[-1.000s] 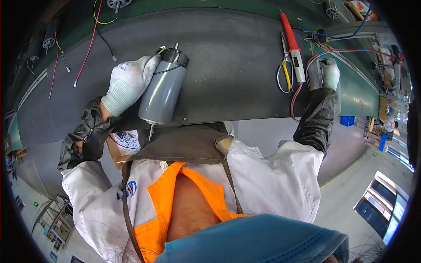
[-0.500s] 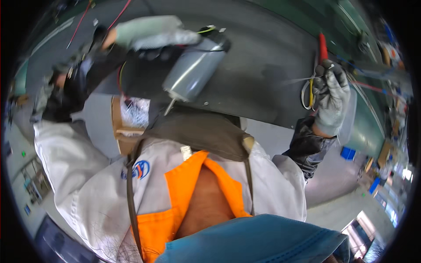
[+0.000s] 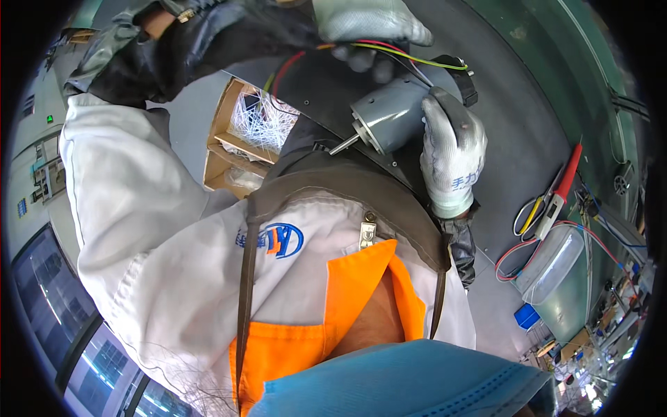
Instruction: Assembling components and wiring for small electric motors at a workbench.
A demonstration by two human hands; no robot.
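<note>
The grey motor [image 3: 396,118] is laid on the dark bench [image 3: 511,132] near its edge, with the metal shaft [image 3: 344,144] pointed toward the apron [image 3: 326,182]. By the right hand [image 3: 455,142], partly curled beside the casing, the end of a thin pale strand [image 3: 422,78] appears to be pinched. The left hand [image 3: 375,24] is half curled above the coloured wires [image 3: 375,46]; whether these are gripped cannot be told. For good handling, the round casing should probably be steadied, since it could be rolled by a small push. The wires should be gathered without being pulled sharply at the black end cap [image 3: 462,87], and the strand should be guided with light fingers, so that no wire is crushed or crossed.
</note>
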